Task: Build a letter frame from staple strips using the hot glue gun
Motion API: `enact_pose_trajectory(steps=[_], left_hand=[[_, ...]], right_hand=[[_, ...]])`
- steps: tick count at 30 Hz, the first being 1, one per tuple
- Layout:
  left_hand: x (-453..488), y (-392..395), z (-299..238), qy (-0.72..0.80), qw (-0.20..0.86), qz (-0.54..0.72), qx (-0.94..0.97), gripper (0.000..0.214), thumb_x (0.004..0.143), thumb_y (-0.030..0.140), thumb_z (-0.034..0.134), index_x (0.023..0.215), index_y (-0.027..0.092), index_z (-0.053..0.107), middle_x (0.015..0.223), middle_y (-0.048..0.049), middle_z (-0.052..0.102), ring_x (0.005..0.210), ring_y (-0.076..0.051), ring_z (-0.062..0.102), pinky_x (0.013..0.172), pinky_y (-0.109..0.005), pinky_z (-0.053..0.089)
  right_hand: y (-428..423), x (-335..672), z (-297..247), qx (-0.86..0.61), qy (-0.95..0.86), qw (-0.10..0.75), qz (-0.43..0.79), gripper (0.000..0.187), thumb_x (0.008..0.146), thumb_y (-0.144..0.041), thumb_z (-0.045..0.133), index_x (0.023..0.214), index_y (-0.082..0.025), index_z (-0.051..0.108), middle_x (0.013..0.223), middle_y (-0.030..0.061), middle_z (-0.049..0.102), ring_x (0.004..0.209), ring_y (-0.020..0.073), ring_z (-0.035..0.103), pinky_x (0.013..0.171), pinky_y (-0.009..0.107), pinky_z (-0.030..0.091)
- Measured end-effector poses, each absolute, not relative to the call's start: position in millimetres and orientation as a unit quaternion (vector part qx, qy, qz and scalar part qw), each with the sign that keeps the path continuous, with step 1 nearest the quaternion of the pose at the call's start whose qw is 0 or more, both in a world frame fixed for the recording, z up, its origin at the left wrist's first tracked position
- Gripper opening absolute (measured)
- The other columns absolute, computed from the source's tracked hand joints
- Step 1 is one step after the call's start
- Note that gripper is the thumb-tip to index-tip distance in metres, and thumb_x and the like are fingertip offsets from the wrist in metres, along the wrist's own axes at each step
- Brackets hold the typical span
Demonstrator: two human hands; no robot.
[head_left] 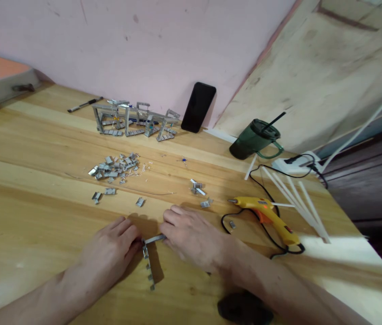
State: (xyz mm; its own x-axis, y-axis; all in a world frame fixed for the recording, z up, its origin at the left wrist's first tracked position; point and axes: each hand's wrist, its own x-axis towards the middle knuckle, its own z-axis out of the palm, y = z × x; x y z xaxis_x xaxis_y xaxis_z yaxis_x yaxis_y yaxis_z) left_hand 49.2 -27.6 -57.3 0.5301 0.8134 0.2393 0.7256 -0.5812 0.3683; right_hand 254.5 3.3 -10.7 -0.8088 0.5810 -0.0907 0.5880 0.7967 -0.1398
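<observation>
Fingers [130, 233] of left hand [111, 248] and right hand [193, 230] closed on one metal strip [154, 239], one glue gun [266, 211] rightward

Strip [154, 238] part-hidden, forearms [52, 295] cropped; dark object [244, 308] indistinct

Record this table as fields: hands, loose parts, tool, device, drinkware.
Left hand: at the corner of a bent grey metallic-looking strip; grip partly hidden
Right hand: holding one end of the strip
Loose parts: pile of small silvery metallic-looking pieces
Tool: yellow plastic glue gun, lying down
Device: black rectangular phone, propped up
Drinkware: translucent green mug
</observation>
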Motion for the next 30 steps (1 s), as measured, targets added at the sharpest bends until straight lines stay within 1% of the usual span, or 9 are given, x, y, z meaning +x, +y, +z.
enact_pose_trajectory(steps=[6, 11, 17, 23, 30], left_hand=[[48.9, -27.2, -56.1, 0.441, 0.105, 0.193, 0.870, 0.016, 0.081, 0.013, 0.046, 0.069, 0.019, 0.055, 0.066, -0.0020, 0.061, 0.063, -0.019, 0.058, 0.055, -0.031, 0.049], [49.7, -27.5, -56.7, 0.442, 0.095, 0.200, 0.869, 0.013, 0.081, 0.014, 0.048, 0.070, 0.019, 0.054, 0.066, -0.0017, 0.061, 0.063, -0.019, 0.059, 0.054, -0.031, 0.050], [51.8, -26.5, -56.5, 0.428, 0.082, 0.217, 0.874, 0.019, 0.083, 0.013, 0.044, 0.068, 0.018, 0.054, 0.063, -0.0025, 0.061, 0.059, -0.019, 0.058, 0.051, -0.030, 0.049], [52.8, -28.4, -58.8, 0.445, 0.103, 0.233, 0.859, 0.024, 0.085, 0.013, 0.040, 0.068, 0.019, 0.056, 0.064, -0.0026, 0.060, 0.061, -0.019, 0.057, 0.053, -0.029, 0.047], [52.5, -28.8, -58.7, 0.438, 0.094, 0.224, 0.866, 0.024, 0.085, 0.012, 0.041, 0.067, 0.019, 0.055, 0.061, -0.0022, 0.059, 0.059, -0.019, 0.056, 0.051, -0.029, 0.045]], right_hand=[[2.2, 249.3, -10.1, 0.292, 0.953, 0.025, -0.078, 0.016, 0.087, -0.018, 0.052, 0.075, -0.017, 0.061, 0.078, 0.0031, 0.055, 0.078, 0.0170, 0.046, 0.062, 0.028, 0.037], [2.3, 246.3, -7.5, 0.283, 0.954, 0.035, -0.088, 0.014, 0.085, -0.012, 0.053, 0.074, -0.017, 0.062, 0.079, 0.0034, 0.055, 0.079, 0.0168, 0.046, 0.062, 0.028, 0.036], [3.6, 246.5, -10.8, 0.259, 0.961, 0.018, -0.091, 0.013, 0.083, -0.013, 0.055, 0.073, -0.016, 0.062, 0.076, 0.0032, 0.055, 0.077, 0.0169, 0.045, 0.062, 0.027, 0.035], [4.7, 246.0, -12.5, 0.259, 0.960, 0.026, -0.104, 0.013, 0.084, -0.012, 0.054, 0.075, -0.016, 0.062, 0.077, 0.0040, 0.055, 0.079, 0.0172, 0.044, 0.061, 0.027, 0.035], [4.2, 245.2, -14.2, 0.258, 0.961, 0.016, -0.102, 0.013, 0.083, -0.012, 0.055, 0.073, -0.016, 0.062, 0.076, 0.0031, 0.055, 0.077, 0.0164, 0.044, 0.062, 0.027, 0.036]])
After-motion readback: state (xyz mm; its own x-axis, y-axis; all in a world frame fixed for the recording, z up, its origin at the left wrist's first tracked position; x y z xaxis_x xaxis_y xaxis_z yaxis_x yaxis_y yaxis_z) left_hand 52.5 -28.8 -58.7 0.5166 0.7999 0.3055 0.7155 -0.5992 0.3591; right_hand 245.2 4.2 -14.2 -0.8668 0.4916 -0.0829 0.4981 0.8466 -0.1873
